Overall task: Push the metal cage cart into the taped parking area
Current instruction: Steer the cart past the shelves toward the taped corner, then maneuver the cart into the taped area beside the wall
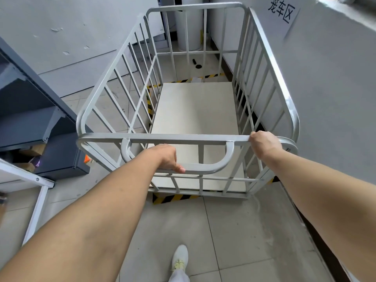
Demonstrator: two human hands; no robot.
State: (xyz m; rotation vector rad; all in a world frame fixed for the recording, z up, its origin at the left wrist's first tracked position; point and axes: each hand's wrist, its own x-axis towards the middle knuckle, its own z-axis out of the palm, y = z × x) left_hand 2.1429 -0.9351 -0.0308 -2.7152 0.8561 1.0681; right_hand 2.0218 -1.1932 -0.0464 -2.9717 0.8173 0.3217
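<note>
Tiled floor (234,231), corner bay beside a grey wall (335,88) with a sign (281,11) above. Cart (195,110) sits mostly inside the yellow-black tape (173,198): far strip shows just past the deck, left strip runs close along the deck's left side, near strip pokes out under the near frame, so the rear looks on the line, not clear of it. Right side is close to the wall; whether it touches I can't tell

Left hand (166,157) has its fingers curled round the U handle (203,168). Right hand (264,144) grips the top rail (183,137) near the right corner

Judgement: final nudge. Push short and slow, even force through both arms so it doesn't yaw into the wall. Watch the left strip as the squareness reference. Stop once the near frame clears the near strip. Keep the shoe (180,259) back from the wheels, right knuckles off the wall
</note>
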